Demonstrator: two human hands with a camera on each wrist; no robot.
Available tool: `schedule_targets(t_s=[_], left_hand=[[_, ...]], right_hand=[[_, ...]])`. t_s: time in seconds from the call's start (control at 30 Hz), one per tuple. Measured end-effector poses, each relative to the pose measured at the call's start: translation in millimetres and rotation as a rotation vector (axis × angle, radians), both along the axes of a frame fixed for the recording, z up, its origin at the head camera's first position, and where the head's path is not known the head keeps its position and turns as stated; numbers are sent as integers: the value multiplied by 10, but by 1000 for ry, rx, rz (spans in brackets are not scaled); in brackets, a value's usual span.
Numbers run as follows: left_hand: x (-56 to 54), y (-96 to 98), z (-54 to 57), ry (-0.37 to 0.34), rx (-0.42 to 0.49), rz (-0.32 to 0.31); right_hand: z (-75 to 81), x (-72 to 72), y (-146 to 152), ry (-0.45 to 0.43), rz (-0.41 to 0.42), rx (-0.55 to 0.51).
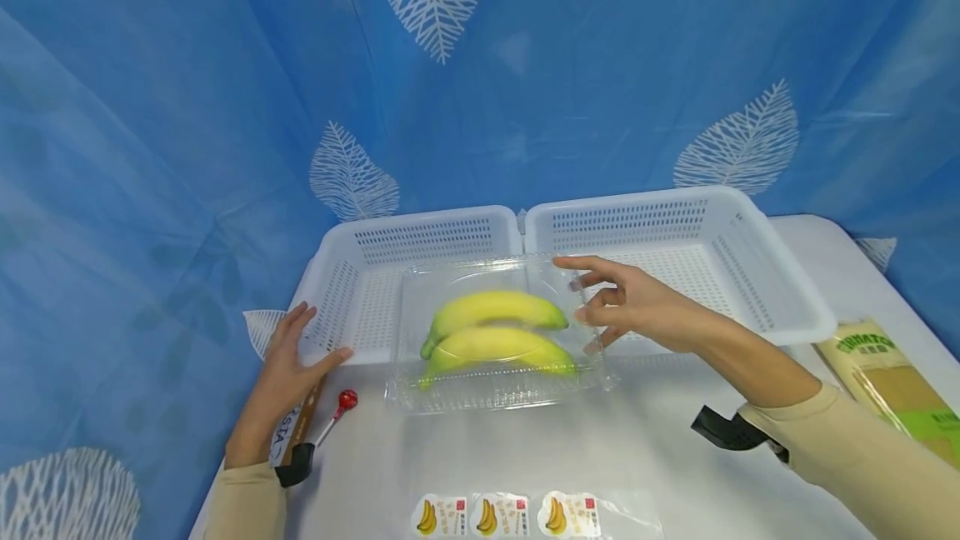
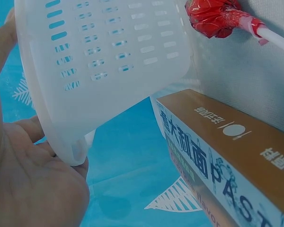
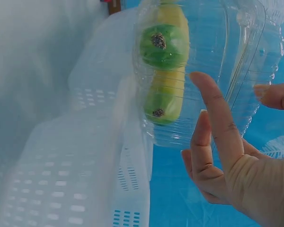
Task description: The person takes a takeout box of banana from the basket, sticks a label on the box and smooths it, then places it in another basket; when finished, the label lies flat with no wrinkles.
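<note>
A clear plastic clamshell box (image 1: 487,397) holds two yellow bananas (image 1: 510,346) with green ends. In the head view it overlaps the front rims of both white baskets. My right hand (image 1: 637,302) is at the box's right side, fingers spread and slightly bent, fingertips right at its edge. In the right wrist view, the thumb (image 3: 213,94) overlaps the box's ribbed side wall. My left hand (image 1: 281,369) is spread around the front left corner of the left basket (image 1: 322,273), some fingers passing behind its rim in the left wrist view.
Beside the left basket lie a red lollipop (image 1: 347,400) and a pasta box (image 2: 227,127). The right basket (image 1: 795,298) stands at the back, with a packaged food bag (image 1: 892,382) to its right. Several banana stickers (image 1: 570,515) lie at the front edge.
</note>
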State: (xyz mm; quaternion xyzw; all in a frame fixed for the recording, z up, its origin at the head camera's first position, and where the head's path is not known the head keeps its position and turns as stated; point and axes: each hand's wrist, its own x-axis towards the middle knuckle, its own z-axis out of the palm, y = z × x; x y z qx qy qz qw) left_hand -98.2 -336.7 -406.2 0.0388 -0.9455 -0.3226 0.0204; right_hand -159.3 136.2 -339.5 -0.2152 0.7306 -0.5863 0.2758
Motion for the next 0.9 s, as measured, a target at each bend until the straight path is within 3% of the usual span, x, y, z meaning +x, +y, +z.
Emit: schedule_targets(t_s=[0.33,0.9], left_hand=[[-15,-6,-8,-19,-15,13],[1,5,-7,5,0,3]], right_hand=[[5,257,206,66,-24,62],[-105,784,432,138,-13,4]])
